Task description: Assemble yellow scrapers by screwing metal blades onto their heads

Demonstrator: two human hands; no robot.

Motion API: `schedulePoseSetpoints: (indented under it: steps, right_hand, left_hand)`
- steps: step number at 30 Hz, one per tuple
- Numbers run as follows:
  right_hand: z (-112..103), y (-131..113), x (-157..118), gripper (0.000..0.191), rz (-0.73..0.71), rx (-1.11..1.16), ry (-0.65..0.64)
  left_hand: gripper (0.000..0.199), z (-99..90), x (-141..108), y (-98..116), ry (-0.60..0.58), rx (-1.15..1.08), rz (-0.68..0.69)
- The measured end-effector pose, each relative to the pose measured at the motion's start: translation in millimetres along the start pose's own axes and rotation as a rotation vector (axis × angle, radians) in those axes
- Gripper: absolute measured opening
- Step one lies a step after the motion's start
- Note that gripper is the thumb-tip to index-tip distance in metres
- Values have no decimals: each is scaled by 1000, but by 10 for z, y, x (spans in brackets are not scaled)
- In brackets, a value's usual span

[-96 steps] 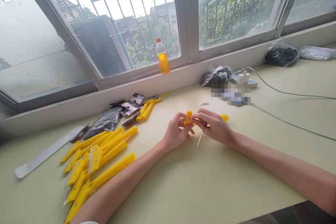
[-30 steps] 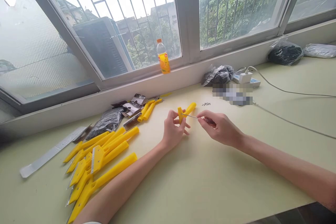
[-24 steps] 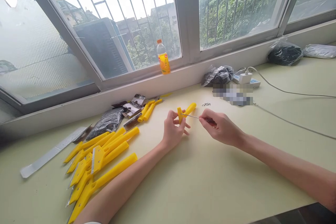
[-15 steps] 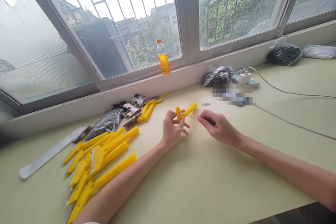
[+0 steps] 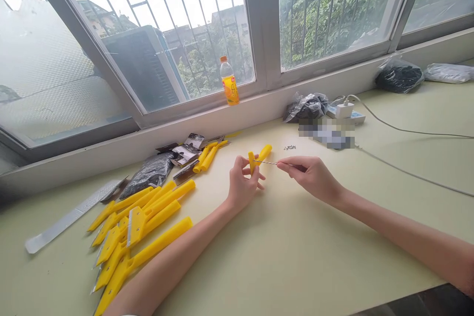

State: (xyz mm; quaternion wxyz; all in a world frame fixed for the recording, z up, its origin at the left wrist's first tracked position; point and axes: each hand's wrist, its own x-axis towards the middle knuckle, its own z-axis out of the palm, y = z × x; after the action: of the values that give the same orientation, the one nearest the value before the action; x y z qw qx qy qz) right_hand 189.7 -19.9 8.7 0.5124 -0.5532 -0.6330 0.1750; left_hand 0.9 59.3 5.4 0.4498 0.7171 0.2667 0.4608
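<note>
Pinching the head of a yellow, long-handled plastic scraper [image 5: 264, 154] above the pale green worktop [image 5: 281, 256] with the left hand [image 5: 242, 182]; gripping a slender silver screwdriver [image 5: 267, 162] in the right hand [image 5: 314, 177], pointed against the scraper's head. As for handling: probably light, stiff, slightly slippery; best held firmly across the head's flat faces.

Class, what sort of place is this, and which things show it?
Likely a small indoor workspace beside a window: yellow scrapers are piled on the table, small metal pieces lie farther back, and the right hand holds a thin metal-shafted tool.
</note>
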Motion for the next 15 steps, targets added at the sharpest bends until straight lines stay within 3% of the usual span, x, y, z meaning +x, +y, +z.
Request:
schedulePoseSetpoints:
  steps: [3, 10, 12, 15]
  right_hand:
    - [-42, 19, 16, 24, -123, -106, 55]
    - [-107, 63, 48, 14, -387, -245, 7]
    - [-101, 67, 39, 16, -401, -276, 30]
    - [-77, 50, 8, 21, -312, -272, 6]
  left_hand:
    - [32, 12, -6, -9, 10, 48, 5]
    - [32, 8, -2, -4, 9, 35, -2]
    - [32, 5, -1, -5, 3, 37, 0]
    - [32, 3, 1, -9, 3, 35, 0]
